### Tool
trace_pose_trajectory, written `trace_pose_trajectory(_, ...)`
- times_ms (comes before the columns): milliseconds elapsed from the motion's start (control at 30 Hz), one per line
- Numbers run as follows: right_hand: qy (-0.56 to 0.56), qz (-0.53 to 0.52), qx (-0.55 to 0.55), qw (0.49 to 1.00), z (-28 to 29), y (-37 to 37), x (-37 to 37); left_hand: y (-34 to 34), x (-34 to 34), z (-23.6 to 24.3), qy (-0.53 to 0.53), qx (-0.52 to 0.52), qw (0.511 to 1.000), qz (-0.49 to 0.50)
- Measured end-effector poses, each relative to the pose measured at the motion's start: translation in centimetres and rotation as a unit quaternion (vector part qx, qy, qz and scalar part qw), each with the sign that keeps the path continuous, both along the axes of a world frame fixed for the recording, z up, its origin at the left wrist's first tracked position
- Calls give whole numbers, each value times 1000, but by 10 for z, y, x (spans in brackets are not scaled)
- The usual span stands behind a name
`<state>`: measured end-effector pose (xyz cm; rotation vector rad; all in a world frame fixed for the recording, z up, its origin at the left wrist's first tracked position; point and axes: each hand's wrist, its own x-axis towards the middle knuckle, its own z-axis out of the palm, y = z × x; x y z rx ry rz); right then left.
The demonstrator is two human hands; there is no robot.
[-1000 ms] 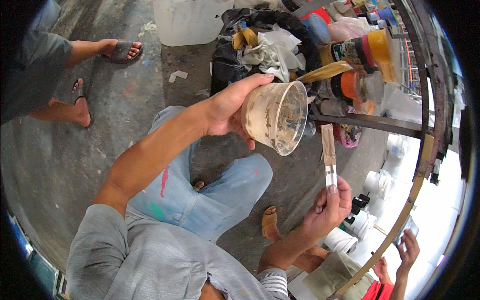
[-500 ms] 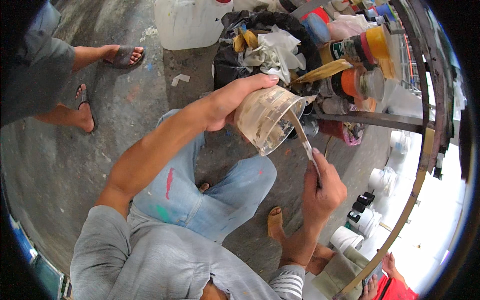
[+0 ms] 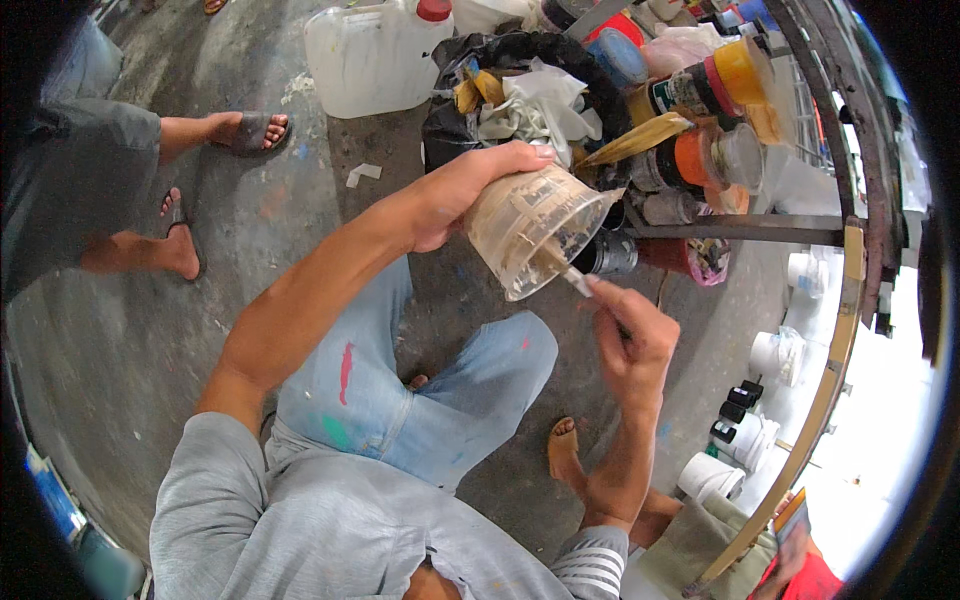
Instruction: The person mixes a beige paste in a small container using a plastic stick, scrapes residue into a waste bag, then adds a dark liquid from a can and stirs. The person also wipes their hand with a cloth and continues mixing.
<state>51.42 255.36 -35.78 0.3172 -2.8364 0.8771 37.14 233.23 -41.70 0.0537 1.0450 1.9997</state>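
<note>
My left hand (image 3: 480,185) grips a clear plastic tub (image 3: 535,225) smeared with tan paste, tilted so its mouth faces down and to the right. In my right hand (image 3: 640,335) is the end of a thin flat stirring stick (image 3: 570,275), pinched between thumb and fingers. The stick's far end reaches inside the tub, where the wall partly hides it. Tan residue coats the inside of the tub in patches. Beneath and beyond it stands a black-bagged bin (image 3: 440,135) with crumpled white cloth (image 3: 535,105) in it.
A white jerrycan (image 3: 370,65) with a red cap stands beyond the bin. Stacked paint tubs (image 3: 690,160) and a metal bar (image 3: 740,230) lie to the right. White buckets (image 3: 710,475) stand farther right. One person in sandals (image 3: 255,132) is at left; another in red (image 3: 805,580) at lower right.
My right hand has moved up and left, pushing the stick deeper into the tub. The left hand keeps its hold. The view has shifted slightly, showing more of the jerrycan.
</note>
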Motion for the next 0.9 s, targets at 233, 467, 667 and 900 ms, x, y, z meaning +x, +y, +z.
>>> trace_pose_trajectory(233,11,-66,-80,995,-13,-12,8,-3,1,-6,-35,9,998,55)
trace_pose_trajectory(467,-100,-244,-403,877,-7,-46,9,20,21,-18,-31,240,964,110)
trace_pose_trajectory(667,-110,-271,-390,873,0,-40,9,23,17,-15,-20,261,961,91)
trace_pose_trajectory(900,-46,-253,-347,902,-9,-42,15,23,17,-17,-51,296,951,80)
